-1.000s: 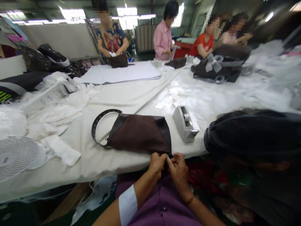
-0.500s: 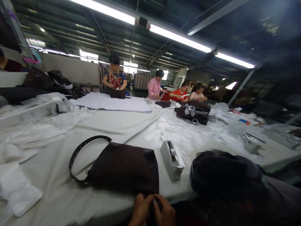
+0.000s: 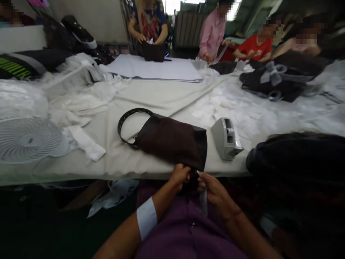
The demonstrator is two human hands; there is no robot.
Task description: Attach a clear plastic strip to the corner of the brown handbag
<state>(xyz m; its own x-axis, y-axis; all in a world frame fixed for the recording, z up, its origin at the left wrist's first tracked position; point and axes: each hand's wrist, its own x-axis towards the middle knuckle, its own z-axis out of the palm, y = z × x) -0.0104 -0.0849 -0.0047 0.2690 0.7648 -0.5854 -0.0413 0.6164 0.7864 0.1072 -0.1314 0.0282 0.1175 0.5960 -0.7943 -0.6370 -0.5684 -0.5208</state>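
A dark brown handbag [image 3: 172, 142] lies on its side near the table's front edge, its studded strap [image 3: 122, 124] looped to the left. My left hand [image 3: 181, 176] is closed at the bag's lower right edge and appears to grip dark material there. Just to its right, my right hand [image 3: 211, 187] pinches a translucent strip [image 3: 204, 203] that hangs below the fingers. Part of the bag's near corner is hidden between the hands. A grey tape dispenser [image 3: 225, 140] stands right of the bag.
A white fan [image 3: 29, 140] is at the left edge, by crumpled white wrapping [image 3: 83, 97]. Dark fabric [image 3: 299, 154] sits at the right. Across the cloth-covered table [image 3: 151, 91], several co-workers handle items near white sheets [image 3: 161, 68] and a dark bag [image 3: 285, 79].
The view has tilted downward, bringing my forearms and the fan into sight. My hands have moved slightly apart, and the translucent strip now shows in my right hand.
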